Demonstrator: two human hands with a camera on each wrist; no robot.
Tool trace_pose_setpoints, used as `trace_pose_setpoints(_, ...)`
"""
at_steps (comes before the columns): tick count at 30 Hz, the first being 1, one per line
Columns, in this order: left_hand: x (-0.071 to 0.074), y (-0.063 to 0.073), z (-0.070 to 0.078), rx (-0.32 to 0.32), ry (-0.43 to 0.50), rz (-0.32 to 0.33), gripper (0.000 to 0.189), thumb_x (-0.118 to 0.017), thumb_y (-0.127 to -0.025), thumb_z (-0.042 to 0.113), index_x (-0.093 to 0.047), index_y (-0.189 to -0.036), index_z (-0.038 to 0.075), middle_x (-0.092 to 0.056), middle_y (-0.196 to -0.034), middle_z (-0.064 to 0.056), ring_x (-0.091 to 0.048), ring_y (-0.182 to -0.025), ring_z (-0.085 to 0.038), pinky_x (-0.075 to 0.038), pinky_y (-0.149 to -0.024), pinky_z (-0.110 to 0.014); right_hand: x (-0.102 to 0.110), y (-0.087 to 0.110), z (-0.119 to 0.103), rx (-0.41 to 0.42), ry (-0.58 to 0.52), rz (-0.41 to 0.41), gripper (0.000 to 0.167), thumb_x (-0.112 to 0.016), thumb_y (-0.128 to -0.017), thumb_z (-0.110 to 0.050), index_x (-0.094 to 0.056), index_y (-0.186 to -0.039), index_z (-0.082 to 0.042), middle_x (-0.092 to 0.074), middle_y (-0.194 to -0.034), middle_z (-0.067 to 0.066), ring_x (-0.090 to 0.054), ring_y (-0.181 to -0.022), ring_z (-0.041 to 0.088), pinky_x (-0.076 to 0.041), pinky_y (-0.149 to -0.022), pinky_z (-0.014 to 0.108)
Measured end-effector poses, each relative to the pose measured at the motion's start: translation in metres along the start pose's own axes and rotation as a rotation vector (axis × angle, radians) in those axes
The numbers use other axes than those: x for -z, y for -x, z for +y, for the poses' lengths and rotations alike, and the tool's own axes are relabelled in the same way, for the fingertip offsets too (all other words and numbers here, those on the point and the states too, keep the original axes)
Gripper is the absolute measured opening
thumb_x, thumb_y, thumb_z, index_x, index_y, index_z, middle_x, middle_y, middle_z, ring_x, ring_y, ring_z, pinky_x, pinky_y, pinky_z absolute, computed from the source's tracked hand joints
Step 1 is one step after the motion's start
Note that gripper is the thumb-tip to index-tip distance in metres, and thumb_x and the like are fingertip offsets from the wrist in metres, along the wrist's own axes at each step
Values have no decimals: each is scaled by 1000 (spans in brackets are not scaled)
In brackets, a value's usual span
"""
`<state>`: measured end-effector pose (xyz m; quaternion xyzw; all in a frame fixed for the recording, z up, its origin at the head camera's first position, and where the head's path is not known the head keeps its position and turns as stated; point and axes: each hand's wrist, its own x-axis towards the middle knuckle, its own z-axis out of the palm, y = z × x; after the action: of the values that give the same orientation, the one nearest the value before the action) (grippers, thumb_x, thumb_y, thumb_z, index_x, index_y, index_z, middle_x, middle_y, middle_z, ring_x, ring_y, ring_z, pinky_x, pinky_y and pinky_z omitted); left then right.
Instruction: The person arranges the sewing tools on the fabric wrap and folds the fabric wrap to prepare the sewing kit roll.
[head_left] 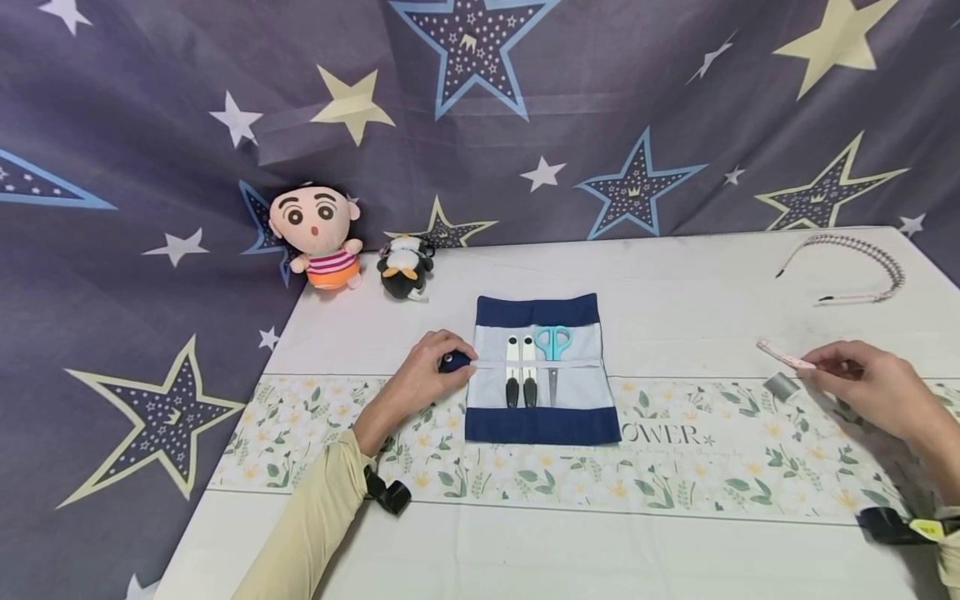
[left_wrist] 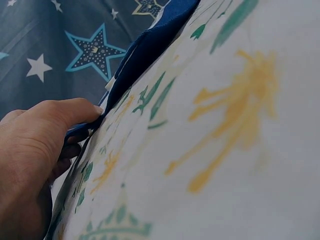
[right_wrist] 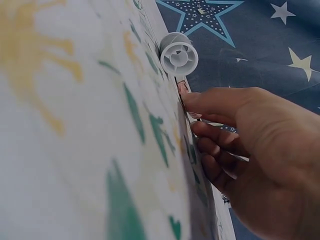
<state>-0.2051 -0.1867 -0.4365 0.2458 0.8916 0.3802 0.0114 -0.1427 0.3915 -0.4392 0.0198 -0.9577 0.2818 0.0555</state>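
Your left hand (head_left: 422, 372) is pinching the flap (head_left: 453, 362), ideally steadying the pouch (head_left: 542, 426); your right hand (head_left: 876, 382) is gripping the pink strip (head_left: 782, 355).

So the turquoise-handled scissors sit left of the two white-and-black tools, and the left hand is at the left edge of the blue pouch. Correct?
One fix: the scissors sit right of the two white-and-black tools, per the head view. The rest stands: the left hand is at the left edge of the blue pouch.
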Motion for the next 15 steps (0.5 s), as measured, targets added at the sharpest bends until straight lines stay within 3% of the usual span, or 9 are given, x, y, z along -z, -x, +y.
trace_pose_setpoints(7,1,1,1,-4,-2,3,15,-74,-97,20,-75,-111,14,-63,-117,-3,-53,-113,-27,-48,-89,-47,0,-1,-2,8,-21,68,23,-63,-104,-13,-65,-116,7,-67,-97,23,-49,-70,-6,-43,-52,24)
trace_pose_setpoints(14,1,0,0,2,-8,0,16,-74,-97,21,-75,-111,15,-63,-118,-3,-53,-113,-27,-48,-90,-47,-4,-5,-4,14,-92,109,30,-60,-107,-20,-65,-122,5,-66,-101,21,-54,-71,0,-43,-55,20)
trace_pose_setpoints(15,1,0,0,3,-9,0,16,-74,-97,21,-75,-111,15,-63,-119,-3,-52,-113,-27,-48,-90,-48,-4,-6,-4,12,-102,113,30,-60,-107,-20,-65,-123,5,-67,-100,15,-54,-72,-2,-43,-56,19)
